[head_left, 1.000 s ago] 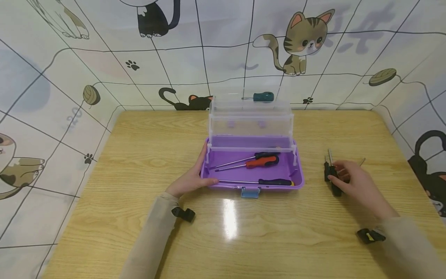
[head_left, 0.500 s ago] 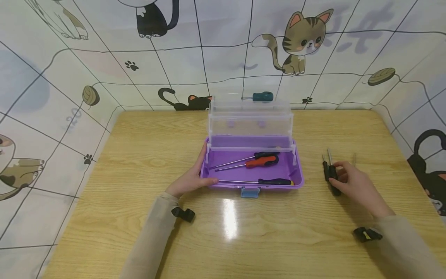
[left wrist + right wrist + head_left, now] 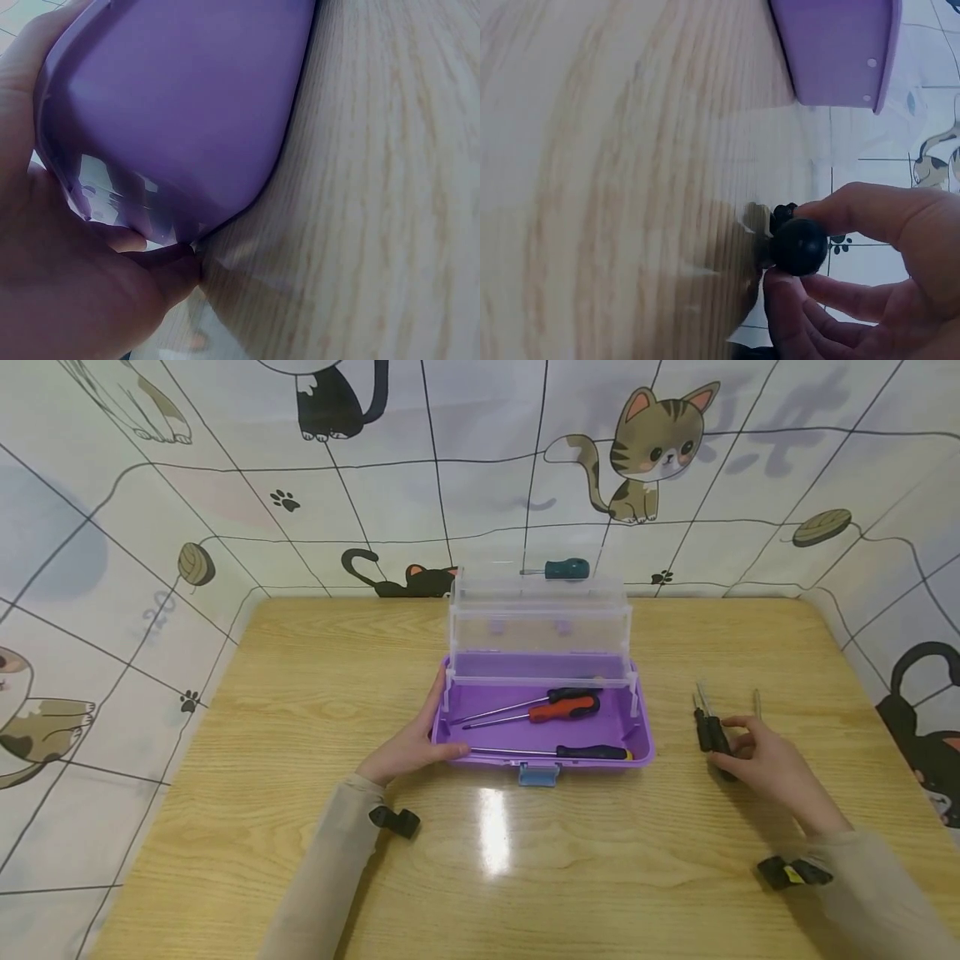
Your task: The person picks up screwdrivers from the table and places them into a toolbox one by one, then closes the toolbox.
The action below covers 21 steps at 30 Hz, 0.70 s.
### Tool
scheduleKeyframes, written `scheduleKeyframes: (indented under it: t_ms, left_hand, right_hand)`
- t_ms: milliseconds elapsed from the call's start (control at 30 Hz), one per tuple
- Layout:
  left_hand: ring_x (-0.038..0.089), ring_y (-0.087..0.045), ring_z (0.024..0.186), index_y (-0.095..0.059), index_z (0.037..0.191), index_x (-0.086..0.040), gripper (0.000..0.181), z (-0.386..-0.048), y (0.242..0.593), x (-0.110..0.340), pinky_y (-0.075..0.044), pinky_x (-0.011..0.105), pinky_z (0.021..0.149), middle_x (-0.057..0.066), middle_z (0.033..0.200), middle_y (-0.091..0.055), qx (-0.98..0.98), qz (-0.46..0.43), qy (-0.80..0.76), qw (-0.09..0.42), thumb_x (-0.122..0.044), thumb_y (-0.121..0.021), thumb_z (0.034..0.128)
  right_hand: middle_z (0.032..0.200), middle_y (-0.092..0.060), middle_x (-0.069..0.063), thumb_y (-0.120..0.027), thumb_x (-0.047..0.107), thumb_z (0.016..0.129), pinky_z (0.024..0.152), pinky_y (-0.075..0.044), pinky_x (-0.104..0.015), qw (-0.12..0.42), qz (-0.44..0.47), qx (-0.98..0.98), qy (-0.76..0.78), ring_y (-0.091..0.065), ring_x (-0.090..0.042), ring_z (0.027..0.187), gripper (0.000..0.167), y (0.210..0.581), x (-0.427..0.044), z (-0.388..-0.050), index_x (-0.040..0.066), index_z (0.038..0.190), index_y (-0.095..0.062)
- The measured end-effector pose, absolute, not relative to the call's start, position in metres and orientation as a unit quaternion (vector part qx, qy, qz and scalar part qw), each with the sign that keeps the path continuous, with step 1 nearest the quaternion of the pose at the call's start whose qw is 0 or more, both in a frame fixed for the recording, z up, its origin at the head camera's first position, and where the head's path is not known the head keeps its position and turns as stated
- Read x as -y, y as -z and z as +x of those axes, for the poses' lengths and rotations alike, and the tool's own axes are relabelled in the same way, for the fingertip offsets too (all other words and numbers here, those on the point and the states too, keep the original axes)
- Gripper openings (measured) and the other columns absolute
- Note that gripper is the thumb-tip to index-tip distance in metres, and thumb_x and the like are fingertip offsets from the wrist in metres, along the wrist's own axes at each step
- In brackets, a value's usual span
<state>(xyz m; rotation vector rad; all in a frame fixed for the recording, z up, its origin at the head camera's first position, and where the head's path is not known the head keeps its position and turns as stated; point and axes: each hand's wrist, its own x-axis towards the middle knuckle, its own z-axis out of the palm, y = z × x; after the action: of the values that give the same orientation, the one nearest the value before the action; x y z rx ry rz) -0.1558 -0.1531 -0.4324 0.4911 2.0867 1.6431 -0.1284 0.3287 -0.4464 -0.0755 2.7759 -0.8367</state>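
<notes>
My left hand [image 3: 405, 747] grips the left end of a purple toolbox [image 3: 643, 752], thumb over its front rim and fingers along the side. Inside lie a red-and-black screwdriver [image 3: 562, 708], a black-handled screwdriver [image 3: 562, 694] behind it, and a long one with a black and yellow handle [image 3: 592, 752] along the front. To the right of the box, my right hand [image 3: 772, 768] pinches a black-handled screwdriver [image 3: 801, 247] between thumb and fingers, low at the table. A smaller black screwdriver [image 3: 702, 731] lies just left of it. Another metal shaft [image 3: 757, 703] shows behind my fingers; its handle is hidden.
The box's clear lid [image 3: 540, 593] stands raised at the back. A dark green screwdriver [image 3: 567, 568] shows through or above its top. The wooden table [image 3: 337, 677] meets cat-patterned sheeting [image 3: 487, 502] at the back and sides. A blue latch [image 3: 538, 774] hangs at the box front.
My right hand has shifted slightly, and the shaft behind its fingers has swung left to point more straight back. The pinched screwdriver has turned a little. My left hand stays on the box.
</notes>
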Motion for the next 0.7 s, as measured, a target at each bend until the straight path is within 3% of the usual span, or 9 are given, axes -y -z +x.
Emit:
scheduleKeyframes:
  t_ms: [200, 433, 700]
  left_hand:
    - [0.02, 0.009, 0.144, 0.019, 0.151, -0.034, 0.118, -0.1559, 0.4333, 0.1534, -0.002, 0.049, 0.114, -0.002, 0.158, 0.02, -0.755, 0.171, -0.593, 0.221, -0.016, -0.076, 0.0826]
    - [0.022, 0.009, 0.144, 0.019, 0.151, -0.032, 0.118, -0.1554, 0.4317, 0.1532, -0.002, 0.05, 0.114, -0.001, 0.158, 0.02, -0.759, 0.171, -0.589, 0.22, -0.014, -0.075, 0.0827]
    - [0.021, 0.009, 0.144, 0.018, 0.152, -0.032, 0.117, -0.1552, 0.4321, 0.1531, -0.002, 0.049, 0.114, -0.002, 0.158, 0.019, -0.756, 0.174, -0.591, 0.219, -0.013, -0.075, 0.0829]
  right_hand:
    - [0.111, -0.056, -0.029, -0.061, 0.027, 0.096, 0.062, -0.05, -0.029, 0.132, 0.002, -0.929, 0.345, -0.059, -0.034, 0.096, 0.057, 0.4471, -0.3308, -0.1266, -0.01, 0.135, -0.043]
    - [0.116, -0.053, -0.026, -0.06, 0.023, 0.097, 0.059, -0.05, -0.025, 0.099, 0.01, -0.907, 0.408, -0.05, 0.01, 0.082, 0.055, 0.4467, -0.3305, -0.1281, -0.009, 0.138, -0.043]
    - [0.108, -0.056, 0.001, -0.06, 0.02, 0.097, 0.061, -0.045, -0.019, 0.059, 0.014, -0.899, 0.434, -0.05, 0.012, 0.085, 0.054, 0.4461, -0.3274, -0.1279, -0.008, 0.14, -0.042]
